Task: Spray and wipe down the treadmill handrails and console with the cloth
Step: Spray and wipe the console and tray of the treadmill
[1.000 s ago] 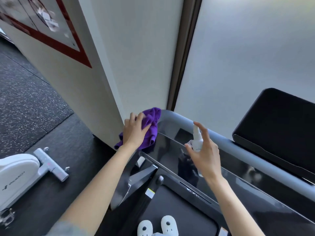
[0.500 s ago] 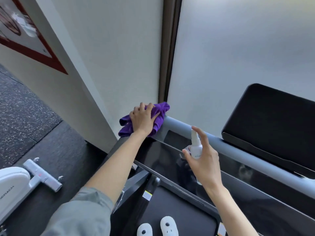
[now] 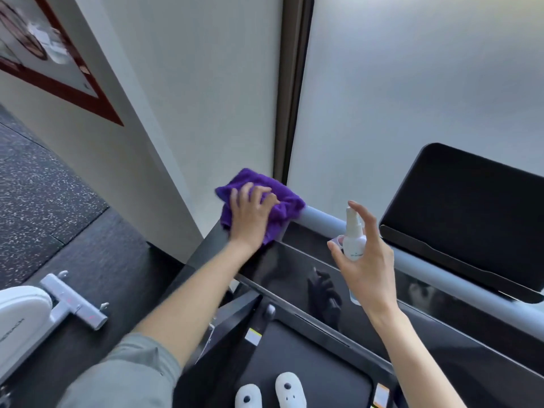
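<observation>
A purple cloth (image 3: 282, 201) lies bunched over the left end of the grey handrail (image 3: 326, 220) of the treadmill. My left hand (image 3: 250, 214) presses down on the cloth, fingers spread over it. My right hand (image 3: 368, 257) holds a small white spray bottle (image 3: 353, 240) upright above the glossy black console (image 3: 288, 269), with the forefinger raised over the nozzle. The rail runs on to the lower right. A black screen panel (image 3: 465, 213) stands behind the rail.
A white wall and a dark window frame (image 3: 291, 98) stand just behind the rail. A white exercise machine (image 3: 26, 313) sits on the dark floor at the left. The treadmill belt (image 3: 306, 357) and two white shoes (image 3: 270, 393) are below.
My left hand has spread the cloth flatter over the rail's left end and shifted slightly. My right hand with the bottle has stayed over the console. The view has tilted a little.
</observation>
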### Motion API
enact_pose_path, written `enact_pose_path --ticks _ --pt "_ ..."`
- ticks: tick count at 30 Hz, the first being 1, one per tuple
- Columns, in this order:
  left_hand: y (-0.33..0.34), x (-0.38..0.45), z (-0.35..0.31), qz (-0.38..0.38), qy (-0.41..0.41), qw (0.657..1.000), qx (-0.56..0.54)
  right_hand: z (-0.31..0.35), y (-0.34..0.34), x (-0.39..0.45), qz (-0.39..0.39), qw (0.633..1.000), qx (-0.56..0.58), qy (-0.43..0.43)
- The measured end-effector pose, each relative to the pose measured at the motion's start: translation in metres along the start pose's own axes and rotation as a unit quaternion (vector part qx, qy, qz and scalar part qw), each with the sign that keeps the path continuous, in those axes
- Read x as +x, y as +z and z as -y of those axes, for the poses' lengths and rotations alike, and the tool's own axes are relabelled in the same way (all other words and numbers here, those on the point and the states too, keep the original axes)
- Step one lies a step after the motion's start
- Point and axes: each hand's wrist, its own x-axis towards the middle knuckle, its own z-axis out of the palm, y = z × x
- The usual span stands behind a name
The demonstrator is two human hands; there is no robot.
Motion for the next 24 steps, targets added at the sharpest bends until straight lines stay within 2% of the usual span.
enact_pose_path --ticks 2,5,7,12,15,17,20,22,24 --pt "-0.013 0.011 0.039 0.049 -0.074 0.996 0.01 -0.002 -0.001 -0.005 0.001 1.0 0.005 0.003" --pt "-0.031 -0.001 0.065 0.078 -0.148 0.98 -0.111 -0.006 -0.002 -0.013 -0.002 1.0 0.003 0.007" --pt "-0.036 -0.025 0.06 0.06 -0.136 0.983 -0.108 -0.007 -0.003 -0.017 -0.002 1.0 -0.002 0.006" --pt "-0.043 -0.097 0.039 -0.016 -0.082 0.996 -0.002 -0.011 -0.003 -0.024 0.0 1.0 0.002 0.006" --pt "-0.041 -0.109 0.043 -0.037 -0.05 0.998 0.003 -0.014 -0.005 -0.029 0.0 1.0 0.005 0.007" --pt "-0.038 -0.079 0.047 -0.025 -0.07 0.997 -0.029 -0.015 -0.005 -0.031 0.001 1.0 0.005 0.009" --pt "-0.033 -0.025 0.051 0.018 -0.143 0.981 -0.131 -0.014 -0.005 -0.033 0.003 1.0 -0.001 0.005" --pt "-0.03 -0.025 0.056 0.032 -0.145 0.977 -0.156 -0.012 -0.003 -0.034 0.01 1.0 -0.001 0.0" --pt "-0.036 -0.056 0.059 0.017 -0.121 0.983 -0.134 -0.008 0.002 -0.034 0.019 1.0 0.001 -0.007"
